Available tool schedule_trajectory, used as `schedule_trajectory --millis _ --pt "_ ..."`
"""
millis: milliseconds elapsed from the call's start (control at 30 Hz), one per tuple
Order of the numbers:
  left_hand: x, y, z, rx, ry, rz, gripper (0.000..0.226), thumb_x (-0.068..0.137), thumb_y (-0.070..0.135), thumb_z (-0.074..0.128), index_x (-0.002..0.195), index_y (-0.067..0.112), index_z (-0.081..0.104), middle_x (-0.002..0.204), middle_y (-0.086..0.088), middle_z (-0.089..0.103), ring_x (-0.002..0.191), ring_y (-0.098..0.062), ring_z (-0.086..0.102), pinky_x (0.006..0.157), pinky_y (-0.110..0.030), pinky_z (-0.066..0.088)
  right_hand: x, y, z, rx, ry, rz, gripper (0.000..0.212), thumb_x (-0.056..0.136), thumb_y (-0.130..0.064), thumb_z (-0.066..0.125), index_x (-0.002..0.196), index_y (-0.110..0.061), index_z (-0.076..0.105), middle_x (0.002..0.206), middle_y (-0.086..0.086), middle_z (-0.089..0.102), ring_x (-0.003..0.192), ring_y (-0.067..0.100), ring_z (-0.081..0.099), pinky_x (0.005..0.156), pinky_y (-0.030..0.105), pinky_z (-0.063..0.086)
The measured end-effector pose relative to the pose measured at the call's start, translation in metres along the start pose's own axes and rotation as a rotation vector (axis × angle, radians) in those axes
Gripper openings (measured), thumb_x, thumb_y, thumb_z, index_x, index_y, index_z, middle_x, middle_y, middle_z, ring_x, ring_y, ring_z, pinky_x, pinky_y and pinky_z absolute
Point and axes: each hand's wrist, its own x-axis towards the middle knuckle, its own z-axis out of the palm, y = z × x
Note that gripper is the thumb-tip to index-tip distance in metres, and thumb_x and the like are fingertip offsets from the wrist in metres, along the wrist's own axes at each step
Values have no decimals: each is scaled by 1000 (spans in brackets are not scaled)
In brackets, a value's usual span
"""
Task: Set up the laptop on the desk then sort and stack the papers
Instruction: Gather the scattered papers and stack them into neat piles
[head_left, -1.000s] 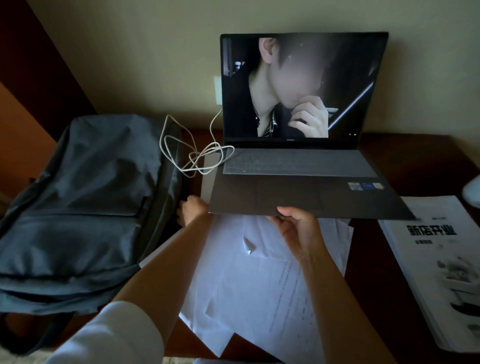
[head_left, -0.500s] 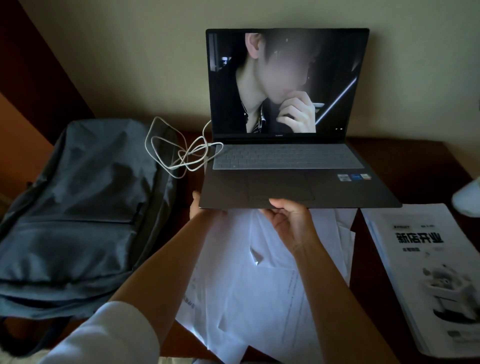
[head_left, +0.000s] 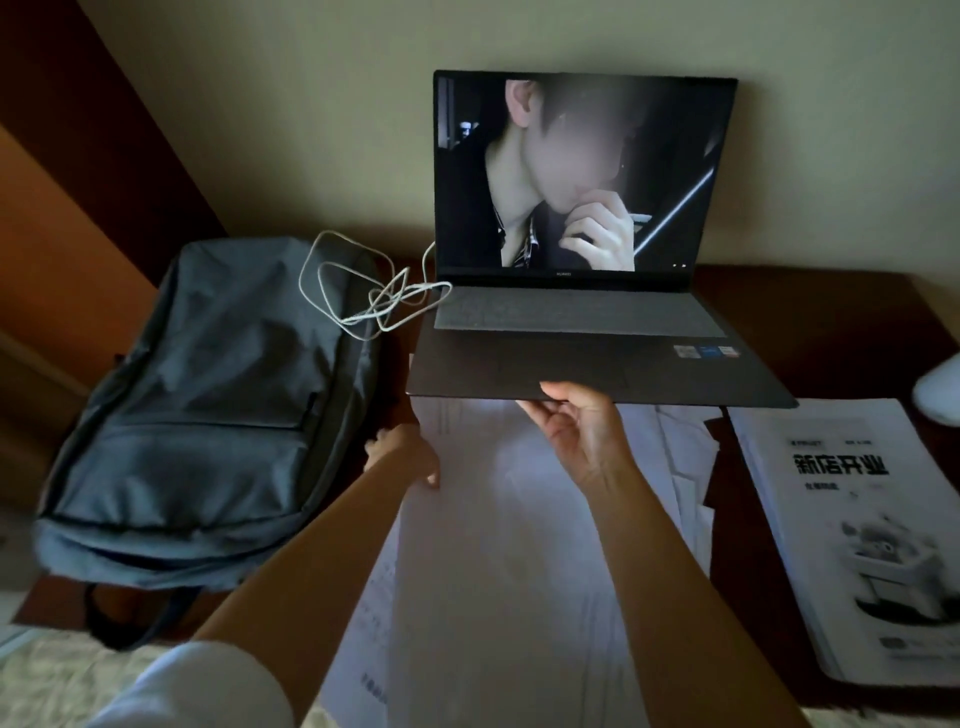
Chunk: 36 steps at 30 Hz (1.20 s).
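An open dark grey laptop (head_left: 582, 358) stands against the wall, its screen lit, its front edge raised over the papers. My right hand (head_left: 576, 431) grips the middle of that front edge. Beneath it lies a loose spread of white papers (head_left: 498, 561) reaching toward me. My left hand (head_left: 405, 457) pinches the left edge of a large top sheet, which is lifted off the pile. A printed booklet stack (head_left: 852, 530) with bold black characters lies to the right.
A grey-blue backpack (head_left: 208, 415) fills the left of the dark wooden desk (head_left: 831, 312). A tangled white cable (head_left: 363, 296) runs from the laptop's left side over the backpack. A white object (head_left: 940, 395) sits at the right edge.
My left hand came out from under the laptop's left corner toward me and took hold of a sheet's edge. The right hand kept its hold on the laptop's front edge.
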Motion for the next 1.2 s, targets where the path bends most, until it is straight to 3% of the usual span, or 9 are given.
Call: schedule_trajectory --millis 133,300,433,500,633,833,1033,1200 --pt "-9 0 2 -30 35 -47 94 68 28 84 143 9 30 145 -19 27 132 -38 35 106 -44 40 -5 -3 0 -27 -25 -2 22 85 15 41 80 3 59 69 11 70 68 20 71 75 37 58" --pt "-11 -4 13 -328 -55 -63 100 60 24 90 140 4 34 135 -13 49 126 -30 48 104 -40 43 -10 -6 -3 -35 -19 0 20 85 15 42 82 3 58 73 12 70 71 21 71 76 37 59" --pt "-9 -13 22 -628 -134 -105 66 57 3 88 116 0 59 113 -16 60 110 -36 58 96 -48 49 -12 -7 -9 -31 -15 2 19 85 15 43 82 3 58 74 13 70 73 21 72 74 36 60" --pt "-8 -21 24 -640 -226 -85 56 64 -6 81 115 3 61 113 -15 62 109 -36 58 99 -52 46 -11 -7 -12 -25 -11 -7 20 84 15 44 83 2 59 77 14 70 75 22 72 76 37 60" --pt "-3 -41 24 -627 -343 -57 70 55 -12 79 121 0 59 119 -18 61 112 -41 55 100 -58 42 -7 1 -17 2 4 -1 21 84 15 44 88 1 60 82 15 70 78 24 72 72 38 60" --pt "-8 -59 19 -616 -420 -114 88 39 -9 82 123 8 59 117 -17 62 110 -44 55 96 -61 43 -7 16 -22 -6 9 18 20 84 14 46 90 1 60 84 15 70 79 25 72 72 37 60" --pt "-15 -75 20 -581 -456 -136 90 37 -5 82 123 9 57 119 -18 58 112 -44 52 98 -59 42 -8 29 -32 -65 4 -17 25 83 15 45 91 -2 61 78 10 72 77 23 72 76 37 59" --pt "-19 -84 19 -597 -470 -135 79 45 -12 79 120 4 58 119 -22 58 112 -45 52 99 -59 41 -3 37 -39 -52 1 0 21 83 14 46 93 2 60 89 16 69 82 26 71 77 38 59"
